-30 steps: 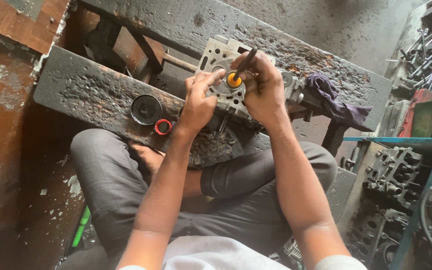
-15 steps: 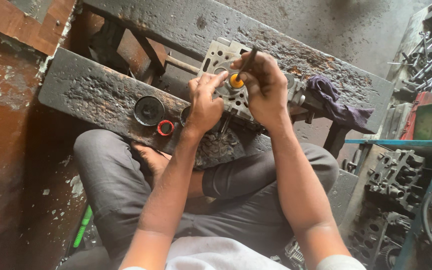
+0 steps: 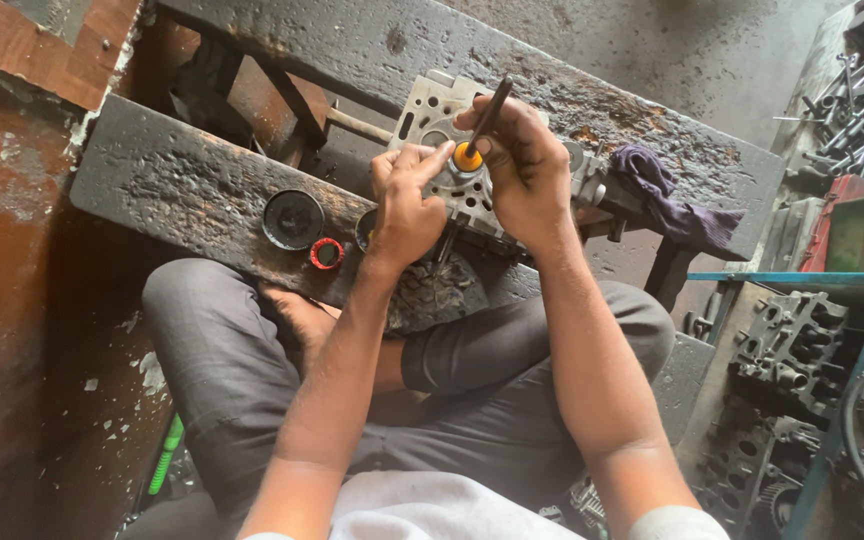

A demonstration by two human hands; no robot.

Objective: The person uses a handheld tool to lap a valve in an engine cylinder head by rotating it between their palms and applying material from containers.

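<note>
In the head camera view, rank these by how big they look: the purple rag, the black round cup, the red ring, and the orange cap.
1. purple rag
2. black round cup
3. red ring
4. orange cap, though it looks close to the ring in size and the right hand partly covers it, so that order is unsure.

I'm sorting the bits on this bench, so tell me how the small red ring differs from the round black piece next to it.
The red ring is bright red, while the black round piece is dark and dull. The red ring is clearly smaller across than the black round piece. The red ring lies nearer the left hand; the black round piece sits farther out. Both are circular and rest flat on the grimy bench beam.
</note>
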